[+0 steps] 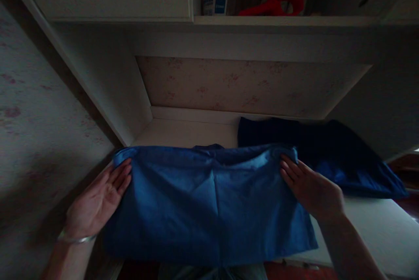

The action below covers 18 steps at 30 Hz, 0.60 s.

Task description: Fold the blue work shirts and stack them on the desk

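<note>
A blue garment (pixel 183 201) with a waistband-like top edge and a vertical seam down its middle hangs spread in front of me; I cannot tell whether it is shorts or a skirt. My left hand (pixel 98 199) grips its upper left corner, fingers lying over the front and thumb hidden by the cloth. At the upper right corner, my right hand (pixel 310 186) holds it the same way. A darker blue cloth (pixel 327 149) lies on the white surface behind, to the right, apart from my hands. A bracelet circles my left wrist.
The white desktop (pixel 193 131) sits in a recess with a floral back panel (pixel 229 88). Overhead, a shelf edge (pixel 281 20) carries red-handled scissors (pixel 281 0) and a labelled clear container (pixel 216 2). A floral wall (pixel 39 131) stands close on the left.
</note>
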{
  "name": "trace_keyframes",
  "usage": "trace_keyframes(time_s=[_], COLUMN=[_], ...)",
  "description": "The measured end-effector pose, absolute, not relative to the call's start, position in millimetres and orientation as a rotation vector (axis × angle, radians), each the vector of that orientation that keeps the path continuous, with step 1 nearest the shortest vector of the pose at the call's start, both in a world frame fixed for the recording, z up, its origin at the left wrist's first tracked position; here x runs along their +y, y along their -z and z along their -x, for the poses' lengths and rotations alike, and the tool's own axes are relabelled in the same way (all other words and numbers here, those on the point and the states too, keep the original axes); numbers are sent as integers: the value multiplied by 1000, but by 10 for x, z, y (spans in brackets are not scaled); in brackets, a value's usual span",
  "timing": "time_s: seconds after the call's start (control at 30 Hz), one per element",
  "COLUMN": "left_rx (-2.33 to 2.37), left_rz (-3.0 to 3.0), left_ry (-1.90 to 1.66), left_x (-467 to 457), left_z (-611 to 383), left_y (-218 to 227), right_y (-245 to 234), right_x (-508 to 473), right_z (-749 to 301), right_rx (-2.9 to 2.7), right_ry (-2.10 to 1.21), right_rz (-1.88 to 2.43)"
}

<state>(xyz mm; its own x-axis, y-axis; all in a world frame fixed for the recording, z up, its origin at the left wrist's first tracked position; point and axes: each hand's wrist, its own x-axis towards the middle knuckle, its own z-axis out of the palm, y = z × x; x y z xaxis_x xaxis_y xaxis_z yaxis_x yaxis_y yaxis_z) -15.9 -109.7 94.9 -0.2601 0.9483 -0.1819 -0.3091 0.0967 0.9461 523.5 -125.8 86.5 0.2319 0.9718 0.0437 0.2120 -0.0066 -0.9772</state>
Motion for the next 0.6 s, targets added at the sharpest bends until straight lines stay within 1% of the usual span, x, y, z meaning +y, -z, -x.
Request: trace_keyframes(time_s=[0.07,0.1,0.17,0.23,0.27,0.33,0.4,0.47,0.6], left_rx=[1189,1256,1523,1757,1792,1709,1586,1537,1510], left_rz=[-784,-837,-938,-949,-896,-714,-561,-485,-565], left_ry=[-1422,-1402,-1377,-1278,-1197,-1058,-987,-904,-632], left_x=[-699,-546,-408,-501,-605,-834,-980,-983,-759], left_z=[52,23,28,97,136,185,162,60,-272], left_y=[-940,-878,-671,-428,-322,-185,-168,-241,-398], right_y=[-851,-816,-673,-448,-322,-95,38,62,-16], right_x=[-749,-570,-410,-485,-577,-783,-924,-958,-859], right_z=[-5165,-5146,-5160,-5232,-5276,-5346,-5360,-5310,-5113], right_rx=[-1080,-1022,-988,-1046,-1089,-1159,-1227,-1334,-1501], right_ry=[-1118,-1158,-1099,-962,-901,-824,-795,-742,-468], right_rz=[1304,1317,1477,1677,1766,1899,1978,2108,2331])
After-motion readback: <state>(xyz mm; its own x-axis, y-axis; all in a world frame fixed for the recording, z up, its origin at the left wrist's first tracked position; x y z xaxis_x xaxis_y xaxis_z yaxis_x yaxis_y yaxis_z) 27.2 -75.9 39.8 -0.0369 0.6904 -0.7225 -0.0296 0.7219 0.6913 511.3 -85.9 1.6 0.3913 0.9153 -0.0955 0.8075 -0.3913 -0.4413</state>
